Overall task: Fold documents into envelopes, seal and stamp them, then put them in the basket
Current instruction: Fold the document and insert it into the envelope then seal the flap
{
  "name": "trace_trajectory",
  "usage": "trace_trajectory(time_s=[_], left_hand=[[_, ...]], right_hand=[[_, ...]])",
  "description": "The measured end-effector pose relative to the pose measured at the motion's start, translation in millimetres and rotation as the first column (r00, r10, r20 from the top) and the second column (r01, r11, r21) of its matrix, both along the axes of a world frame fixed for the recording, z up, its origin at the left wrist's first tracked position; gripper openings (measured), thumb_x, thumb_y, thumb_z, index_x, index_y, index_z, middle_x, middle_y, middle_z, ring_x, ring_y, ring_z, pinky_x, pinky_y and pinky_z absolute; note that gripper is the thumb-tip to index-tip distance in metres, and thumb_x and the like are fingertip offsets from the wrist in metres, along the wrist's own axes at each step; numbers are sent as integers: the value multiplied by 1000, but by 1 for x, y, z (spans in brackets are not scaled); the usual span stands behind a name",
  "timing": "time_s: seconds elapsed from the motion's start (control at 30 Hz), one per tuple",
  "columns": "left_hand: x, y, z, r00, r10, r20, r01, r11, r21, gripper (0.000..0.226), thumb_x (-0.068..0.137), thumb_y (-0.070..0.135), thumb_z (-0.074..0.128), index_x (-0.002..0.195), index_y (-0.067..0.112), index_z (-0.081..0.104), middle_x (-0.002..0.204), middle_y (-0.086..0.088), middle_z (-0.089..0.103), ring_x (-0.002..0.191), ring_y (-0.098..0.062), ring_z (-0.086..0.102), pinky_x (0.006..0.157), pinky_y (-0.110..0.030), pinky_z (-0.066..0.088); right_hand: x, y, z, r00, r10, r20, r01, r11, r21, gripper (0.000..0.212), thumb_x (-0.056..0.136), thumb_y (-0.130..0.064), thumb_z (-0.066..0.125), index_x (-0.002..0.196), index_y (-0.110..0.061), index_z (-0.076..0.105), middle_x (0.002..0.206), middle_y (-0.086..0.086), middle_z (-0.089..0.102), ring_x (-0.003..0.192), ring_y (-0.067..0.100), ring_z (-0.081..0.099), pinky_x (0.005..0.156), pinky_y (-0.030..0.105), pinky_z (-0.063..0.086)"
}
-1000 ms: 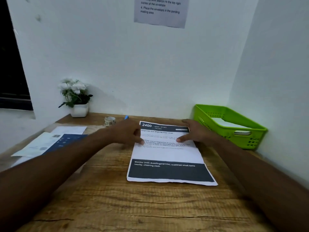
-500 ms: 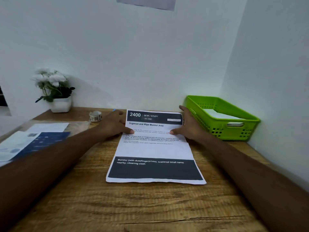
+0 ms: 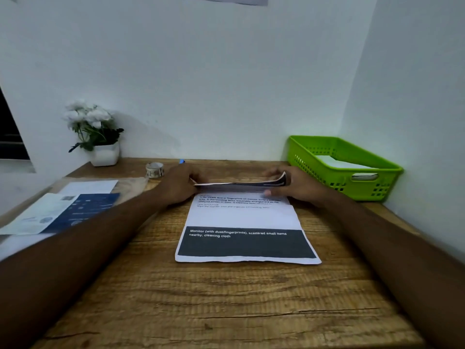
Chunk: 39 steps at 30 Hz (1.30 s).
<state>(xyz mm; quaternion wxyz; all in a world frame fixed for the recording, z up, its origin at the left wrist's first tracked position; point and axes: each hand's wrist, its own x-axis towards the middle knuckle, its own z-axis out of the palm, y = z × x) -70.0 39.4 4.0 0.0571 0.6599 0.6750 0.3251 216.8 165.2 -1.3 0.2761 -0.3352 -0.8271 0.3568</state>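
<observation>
A printed document (image 3: 242, 217) with a dark band near its bottom lies in the middle of the wooden desk (image 3: 226, 306). Its far edge is lifted off the wood and curls toward me. My left hand (image 3: 180, 183) pinches the far left corner of that edge. My right hand (image 3: 294, 183) pinches the far right corner, where the sheet bends up. The green basket (image 3: 322, 147) stands at the back right against the wall, with white paper inside it.
A stack of papers and a dark blue sheet (image 3: 75, 207) lies at the left. A small roll of stamps or tape (image 3: 154, 170) and a blue pen tip (image 3: 181, 161) sit behind my left hand. A white flower pot (image 3: 104, 154) stands at the back left. Walls close the back and right.
Both hands went from pressing flat on the document to pinching its far corners. The far edge has lifted off the desk and folds toward me. The view tilted down.
</observation>
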Motion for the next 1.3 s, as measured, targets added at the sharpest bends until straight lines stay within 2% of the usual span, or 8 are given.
trace_trajectory(time_s=[0.1,0.2,0.27,0.33,0.43,0.7,0.97,1.3], left_hand=[[-2,-4,-1,997,-24,-75,22,999,-32,33,87,-7,54,101,15,73,108,5,67,96,-4,57,74,-4,36],[-3,-7,2,998,-24,-65,19,997,-75,33,89,-5,48,103,11,73,116,1,66,103,-8,55,84,-17,36],[-1,-8,3,997,-38,-69,33,997,-66,22,91,5,56,101,12,74,109,1,69,95,-5,57,77,-15,38],[0,-10,3,996,-51,-76,47,998,-52,14,90,18,64,98,14,74,94,7,70,80,2,56,65,-11,37],[1,-9,0,995,-35,-98,34,999,-19,15,85,30,70,94,18,73,78,19,60,73,7,52,59,-8,32],[-1,-6,-6,993,-34,-110,31,999,-25,27,84,35,70,105,18,67,101,7,64,81,1,53,62,-11,35],[6,-7,-8,997,-38,-64,34,997,-65,50,77,47,73,116,18,61,111,6,59,93,-7,52,66,-10,34],[7,-6,-5,998,-65,17,66,989,-131,53,73,48,75,117,22,62,109,11,56,97,-3,49,68,-10,35]], right_hand=[[4,-11,7,996,84,31,-82,994,-77,15,81,-24,74,91,-14,72,101,-6,72,93,1,65,85,16,46],[5,-15,11,986,103,132,-100,995,-30,35,84,-50,64,91,-18,76,117,4,71,116,11,62,101,26,41],[5,-14,9,980,128,155,-123,992,-40,26,90,-36,66,94,-12,76,119,7,70,121,14,58,104,27,40],[6,-12,8,975,141,172,-135,990,-50,13,87,-18,71,94,-7,74,118,0,69,121,9,58,99,17,41],[6,-11,7,971,142,192,-145,989,-2,10,84,-13,75,93,-10,75,120,-1,66,120,5,57,93,9,41],[2,-12,10,968,132,212,-147,988,56,14,83,-19,76,97,-22,74,121,-5,67,116,9,59,99,21,42],[-1,-12,15,962,88,260,-120,987,109,34,81,-21,79,113,-22,67,111,-10,66,100,-7,58,76,4,42],[-1,-16,19,960,115,254,-147,983,107,43,79,-8,78,120,-8,65,105,-8,66,93,-1,59,78,4,44]])
